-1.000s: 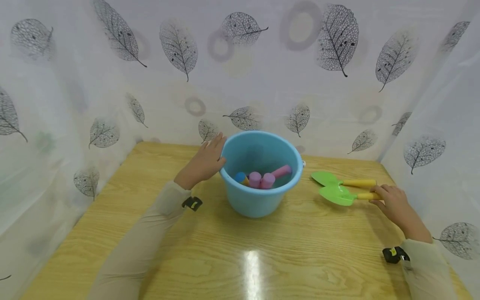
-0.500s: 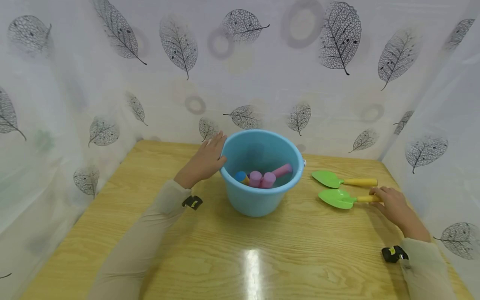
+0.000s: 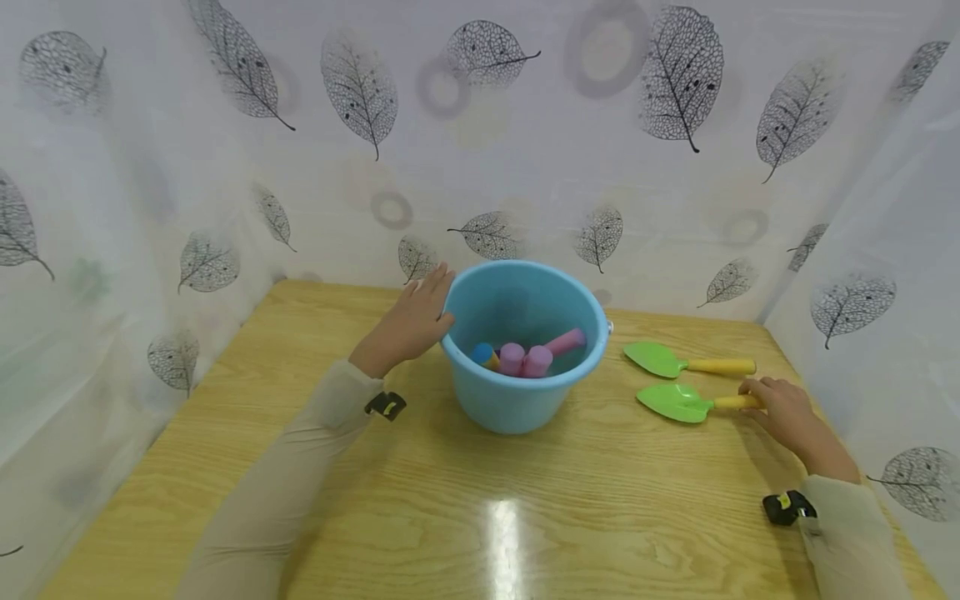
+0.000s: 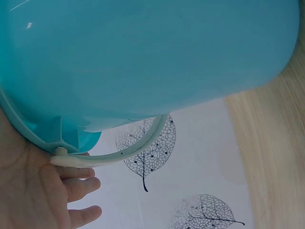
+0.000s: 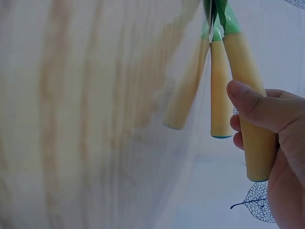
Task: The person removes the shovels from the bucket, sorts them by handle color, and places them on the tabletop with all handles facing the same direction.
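A light blue bucket (image 3: pixel 510 408) stands upright on the table; its pale handle (image 4: pixel 116 156) hangs behind it in the left wrist view. My left hand (image 3: pixel 408 323) rests against the left side of the rim, its fingers fairly straight along the outside. On the right, my right hand (image 3: pixel 787 417) grips the yellow handle (image 5: pixel 252 114) of the nearer green toy trowel (image 3: pixel 675 402), thumb on one side and fingers on the other. The second green trowel (image 3: pixel 652 359) lies just behind it, handle to the right.
Several pink foam-like cylinders (image 3: pixel 537 361) and a blue-ended piece (image 3: pixel 482 353) lie inside the bucket. The wooden table (image 3: pixel 420 508) ends at a leaf-patterned curtain (image 3: pixel 300 200) at the back and both sides.
The nearer trowel has come down and slightly toward me in my right hand, apart from the other trowel it overlapped. My left hand and the bucket stay in place.
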The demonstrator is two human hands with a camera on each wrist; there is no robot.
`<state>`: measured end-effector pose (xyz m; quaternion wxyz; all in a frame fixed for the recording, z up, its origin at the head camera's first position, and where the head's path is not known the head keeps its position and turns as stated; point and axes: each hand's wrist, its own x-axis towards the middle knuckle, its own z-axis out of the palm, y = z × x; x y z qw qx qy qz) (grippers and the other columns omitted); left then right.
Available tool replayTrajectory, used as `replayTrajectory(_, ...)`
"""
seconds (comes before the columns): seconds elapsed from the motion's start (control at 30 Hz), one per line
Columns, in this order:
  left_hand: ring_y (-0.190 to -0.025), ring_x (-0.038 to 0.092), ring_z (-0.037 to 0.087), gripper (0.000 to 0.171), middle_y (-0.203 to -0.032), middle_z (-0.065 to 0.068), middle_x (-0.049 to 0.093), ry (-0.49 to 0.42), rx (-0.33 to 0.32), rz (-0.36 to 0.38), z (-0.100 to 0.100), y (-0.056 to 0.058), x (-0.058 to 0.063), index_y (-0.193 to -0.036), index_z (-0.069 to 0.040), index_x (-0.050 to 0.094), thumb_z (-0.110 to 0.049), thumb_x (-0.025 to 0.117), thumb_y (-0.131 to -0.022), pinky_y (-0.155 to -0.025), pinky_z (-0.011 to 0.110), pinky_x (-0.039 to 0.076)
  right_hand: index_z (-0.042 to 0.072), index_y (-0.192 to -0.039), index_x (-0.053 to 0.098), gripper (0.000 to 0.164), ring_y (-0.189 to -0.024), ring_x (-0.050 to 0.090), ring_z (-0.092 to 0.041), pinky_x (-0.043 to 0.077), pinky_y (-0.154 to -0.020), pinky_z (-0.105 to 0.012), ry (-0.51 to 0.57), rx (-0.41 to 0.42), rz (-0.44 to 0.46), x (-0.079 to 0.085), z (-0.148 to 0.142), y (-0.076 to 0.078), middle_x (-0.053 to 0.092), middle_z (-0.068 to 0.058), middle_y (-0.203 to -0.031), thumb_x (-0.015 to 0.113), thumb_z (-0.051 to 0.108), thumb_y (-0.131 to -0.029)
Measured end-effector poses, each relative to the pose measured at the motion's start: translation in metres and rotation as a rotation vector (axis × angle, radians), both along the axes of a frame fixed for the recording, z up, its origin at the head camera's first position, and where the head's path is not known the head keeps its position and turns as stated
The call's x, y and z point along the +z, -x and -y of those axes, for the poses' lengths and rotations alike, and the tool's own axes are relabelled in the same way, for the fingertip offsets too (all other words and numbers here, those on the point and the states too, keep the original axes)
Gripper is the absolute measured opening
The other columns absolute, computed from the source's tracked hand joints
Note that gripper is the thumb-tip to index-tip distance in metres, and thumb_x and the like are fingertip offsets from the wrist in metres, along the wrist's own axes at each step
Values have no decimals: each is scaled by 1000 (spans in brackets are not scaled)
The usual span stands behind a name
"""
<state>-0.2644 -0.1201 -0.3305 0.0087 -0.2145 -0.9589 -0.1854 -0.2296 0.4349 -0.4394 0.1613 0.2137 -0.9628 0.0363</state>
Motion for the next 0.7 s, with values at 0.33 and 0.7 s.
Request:
replayTrajectory(0.33, -147, 7, 31, 63, -159, 17, 5, -1, 3, -3, 0, 0, 0, -149, 1, 12, -24, 34, -96, -120, 48, 6, 2, -86, 59, 28, -64, 54, -28, 41, -58, -45, 10, 11, 50, 2, 8, 0, 61, -13, -75, 77, 2, -64)
replayTrajectory(0.7, -147, 5, 31, 64, -159, 16, 3, 1, 1, 16, 0, -1, 2, -150, 0, 10, -25, 33, -96, -120, 48, 4, -1, -93, 60, 23, -79, 59, -38, 48, -68, -51, 98, -19, 325, 7, 14, 4, 62, -23, -89, 73, 2, -74)
